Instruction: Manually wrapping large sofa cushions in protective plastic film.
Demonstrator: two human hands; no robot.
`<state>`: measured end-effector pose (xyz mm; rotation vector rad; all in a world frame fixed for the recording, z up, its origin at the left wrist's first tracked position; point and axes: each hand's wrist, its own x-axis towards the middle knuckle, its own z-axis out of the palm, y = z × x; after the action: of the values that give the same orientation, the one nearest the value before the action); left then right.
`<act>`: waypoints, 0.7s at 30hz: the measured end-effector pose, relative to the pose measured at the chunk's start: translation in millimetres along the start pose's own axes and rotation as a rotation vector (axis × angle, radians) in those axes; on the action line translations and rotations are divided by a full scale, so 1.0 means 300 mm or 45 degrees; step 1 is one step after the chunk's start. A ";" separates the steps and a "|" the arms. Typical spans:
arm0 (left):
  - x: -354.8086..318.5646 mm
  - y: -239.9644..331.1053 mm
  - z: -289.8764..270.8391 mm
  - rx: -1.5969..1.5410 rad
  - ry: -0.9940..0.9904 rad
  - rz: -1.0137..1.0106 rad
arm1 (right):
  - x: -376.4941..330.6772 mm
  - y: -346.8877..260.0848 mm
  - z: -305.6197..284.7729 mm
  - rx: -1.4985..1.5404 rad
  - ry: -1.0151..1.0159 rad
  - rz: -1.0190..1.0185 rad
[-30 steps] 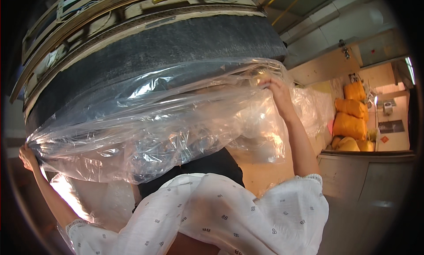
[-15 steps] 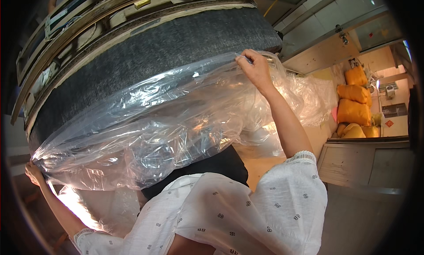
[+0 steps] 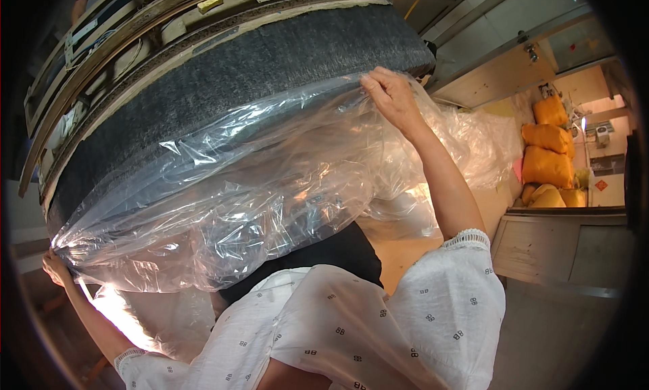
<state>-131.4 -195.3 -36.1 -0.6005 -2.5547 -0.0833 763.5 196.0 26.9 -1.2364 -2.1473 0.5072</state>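
A wide sheet of clear plastic film [image 3: 270, 167] is stretched between my two hands, wrinkled and shiny. At the far left, my left hand [image 3: 57, 267] is closed on a bunched edge of it. My right hand [image 3: 393, 98] pinches the upper edge at the centre right, arm reaching forward. Behind the film's upper edge curves a long dark grey, textured surface [image 3: 257, 62]; the film lies over its near part. Loose folds of film hang toward my lap and trail off to the right.
Behind the dark surface runs a wooden and metal frame [image 3: 111, 38] with a small yellow block [image 3: 210, 3] on it. At right, orange sacks [image 3: 547, 165] are stacked beyond an opening, near a wooden cabinet [image 3: 534, 245]. Part of a person shows at the far upper left.
My right hand has turned slightly, its back now showing more, and still grips the film. The left hand keeps its hold. The whole view has shifted a little.
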 end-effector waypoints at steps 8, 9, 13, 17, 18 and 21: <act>0.007 -0.044 -0.028 -0.178 0.092 -0.009 | 0.007 -0.034 -0.029 -0.466 -0.088 -0.142; 0.009 -0.062 -0.038 -0.322 0.134 -0.022 | 0.008 -0.031 -0.028 -0.476 -0.086 -0.204; 0.026 -0.145 -0.089 -0.444 0.158 -0.058 | 0.019 -0.018 -0.028 -0.549 -0.041 -0.350; 0.013 -0.236 -0.131 -0.466 0.221 0.004 | 0.035 -0.032 -0.036 -0.526 -0.112 -0.164; -0.003 -0.251 -0.138 -0.458 0.202 -0.010 | 0.039 -0.042 -0.044 -0.501 -0.152 -0.054; -0.030 -0.328 -0.175 -0.488 0.158 -0.026 | 0.043 -0.053 -0.059 -0.346 -0.188 0.126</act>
<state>-142.6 -296.5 10.6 -0.6851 -2.4378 -0.6085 760.3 199.8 53.4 -1.4995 -2.3473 0.3656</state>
